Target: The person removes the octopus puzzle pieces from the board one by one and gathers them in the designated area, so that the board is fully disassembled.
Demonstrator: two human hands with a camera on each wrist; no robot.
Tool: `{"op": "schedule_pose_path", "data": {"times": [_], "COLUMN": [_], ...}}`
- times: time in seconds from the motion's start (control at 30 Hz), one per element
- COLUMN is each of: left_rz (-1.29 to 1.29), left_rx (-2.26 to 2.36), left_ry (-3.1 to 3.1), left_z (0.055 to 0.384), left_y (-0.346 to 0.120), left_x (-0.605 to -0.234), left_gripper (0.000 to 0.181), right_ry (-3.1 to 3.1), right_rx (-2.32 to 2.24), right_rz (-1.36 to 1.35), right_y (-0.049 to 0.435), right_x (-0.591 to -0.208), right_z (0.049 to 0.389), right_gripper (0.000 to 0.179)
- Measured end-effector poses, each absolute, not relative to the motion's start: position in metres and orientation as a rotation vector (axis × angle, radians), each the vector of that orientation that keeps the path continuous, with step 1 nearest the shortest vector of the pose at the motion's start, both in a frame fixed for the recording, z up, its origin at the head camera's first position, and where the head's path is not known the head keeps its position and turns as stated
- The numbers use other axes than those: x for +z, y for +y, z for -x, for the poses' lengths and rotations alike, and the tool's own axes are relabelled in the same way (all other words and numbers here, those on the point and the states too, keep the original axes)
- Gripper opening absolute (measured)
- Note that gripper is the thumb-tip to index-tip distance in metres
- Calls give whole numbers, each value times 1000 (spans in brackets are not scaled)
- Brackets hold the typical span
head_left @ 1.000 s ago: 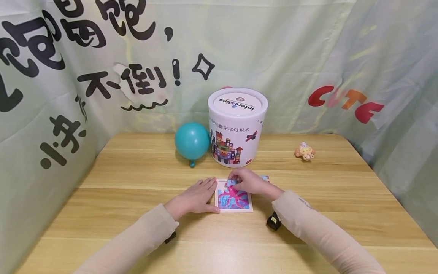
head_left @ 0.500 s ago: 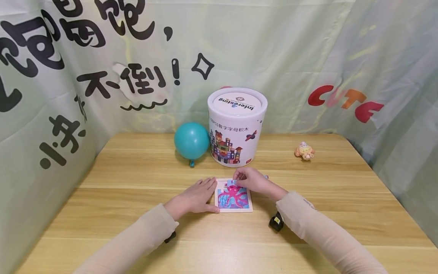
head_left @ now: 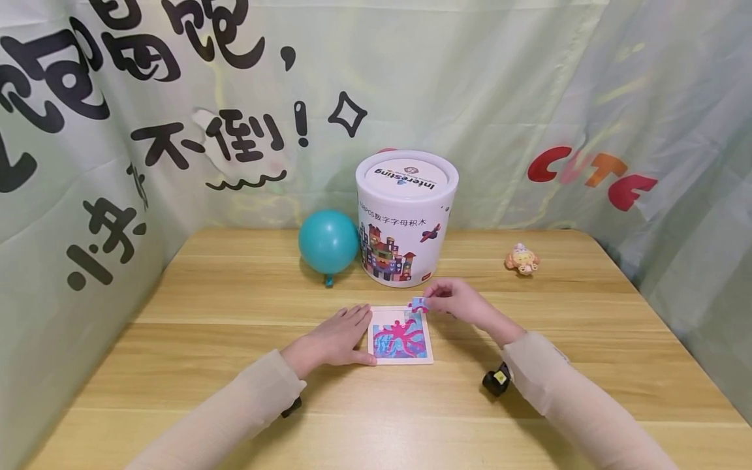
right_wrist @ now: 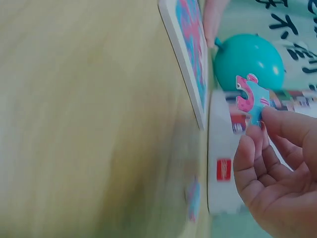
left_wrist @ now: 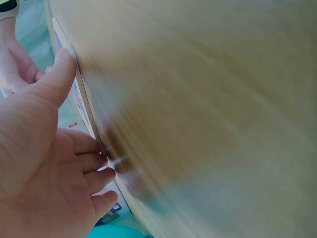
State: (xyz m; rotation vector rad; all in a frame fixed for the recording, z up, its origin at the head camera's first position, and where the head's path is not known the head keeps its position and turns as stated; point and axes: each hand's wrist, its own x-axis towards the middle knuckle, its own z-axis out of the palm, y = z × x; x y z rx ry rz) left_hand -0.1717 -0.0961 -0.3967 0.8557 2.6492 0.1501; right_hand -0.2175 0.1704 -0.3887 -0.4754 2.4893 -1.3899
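A square octopus jigsaw puzzle [head_left: 399,343] in a pale wooden tray lies on the table, with bare patches along its top row. My left hand [head_left: 341,336] rests against the tray's left edge, fingers extended and thumb near the lower corner. In the left wrist view that hand [left_wrist: 49,144] shows its palm side. Between thumb and fingertips, my right hand [head_left: 464,303] pinches a blue and pink jigsaw piece [head_left: 420,305] over the tray's upper right corner. The right wrist view shows this piece [right_wrist: 253,98] raised above the table. Another jigsaw piece [right_wrist: 193,199] lies on the table beyond the tray.
Behind the tray stands a large white bucket [head_left: 405,222] with a lid. A teal balloon [head_left: 329,241] sits left of it, and a small plush-like figurine [head_left: 521,260] lies at the back right. Printed cloth hangs around the wooden table [head_left: 205,294].
My right hand has moved right and away from me, carrying the jigsaw piece from the puzzle's upper middle to above its upper right corner. The left hand has stayed still.
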Motion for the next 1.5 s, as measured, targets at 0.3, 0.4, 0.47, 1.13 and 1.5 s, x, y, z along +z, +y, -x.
{"op": "schedule_pose_path", "data": {"times": [0.3, 0.4, 0.47, 1.13, 1.5], "left_rz": [-857, -858, -858, -864, -867], "left_rx": [155, 151, 139, 137, 141], "left_ry": [2649, 2648, 2648, 2650, 2648], "left_z": [170, 170, 170, 170, 170], "left_y": [-96, -96, -96, -96, -96], "left_x": [-395, -395, -395, -396, -396], "left_gripper": [91, 91, 91, 92, 91], "right_ry": [2585, 2594, 2597, 2657, 2641], "right_rx": [-1384, -1380, -1369, -1195, -1160], "right_rz": [385, 375, 366, 253, 214], "right_y": [215, 231, 241, 288, 292], "right_x": [-380, -380, -382, -397, -401], "right_z": [216, 216, 216, 222, 226], "right_gripper": [17, 18, 19, 19, 20]}}
